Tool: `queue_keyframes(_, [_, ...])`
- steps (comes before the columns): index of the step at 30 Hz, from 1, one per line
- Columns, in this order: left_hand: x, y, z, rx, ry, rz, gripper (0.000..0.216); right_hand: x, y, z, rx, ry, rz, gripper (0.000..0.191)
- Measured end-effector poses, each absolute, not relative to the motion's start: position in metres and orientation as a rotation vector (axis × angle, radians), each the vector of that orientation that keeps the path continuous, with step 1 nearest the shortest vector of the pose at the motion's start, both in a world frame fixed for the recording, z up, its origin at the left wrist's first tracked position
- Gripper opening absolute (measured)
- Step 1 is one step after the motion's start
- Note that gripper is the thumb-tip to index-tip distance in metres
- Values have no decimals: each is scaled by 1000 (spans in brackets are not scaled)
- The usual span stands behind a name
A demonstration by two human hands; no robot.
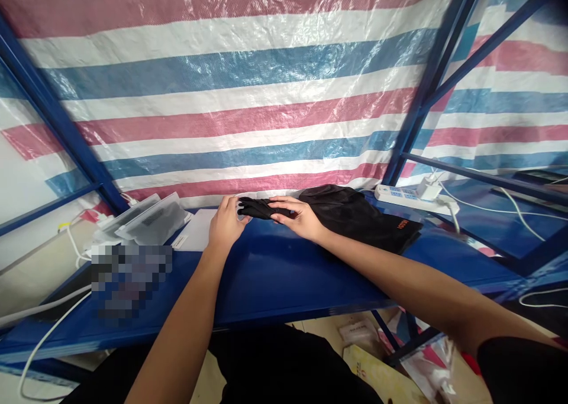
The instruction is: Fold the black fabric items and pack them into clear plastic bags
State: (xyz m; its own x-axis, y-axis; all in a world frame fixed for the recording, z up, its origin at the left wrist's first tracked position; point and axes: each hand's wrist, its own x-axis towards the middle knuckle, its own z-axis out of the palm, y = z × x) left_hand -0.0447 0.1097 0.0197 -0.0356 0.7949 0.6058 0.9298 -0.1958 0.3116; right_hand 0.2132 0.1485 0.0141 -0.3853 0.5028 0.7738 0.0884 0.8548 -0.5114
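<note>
Blue shelf stretches toward us from the tarp; there our left hand and right hand clasp the rolled cloth between them.

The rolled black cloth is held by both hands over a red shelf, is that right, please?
Not quite: the shelf is blue, not red. The head view shows the left hand and right hand holding the rolled black cloth over it.
</note>
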Motion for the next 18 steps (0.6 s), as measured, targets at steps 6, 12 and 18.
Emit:
queue_keyframes(6, [-34,108,17,-2110,-1680,-928,79,212,150,8,-470,-2049,198,32])
queue_keyframes(12, [-23,110,15,-2275,-1425,-853,83,207,147,5,-401,-2189,49,36])
queue_keyframes(18, [-24,114,16,-2412,-1357,-949,82,209,153,7,-297,-2291,3,40])
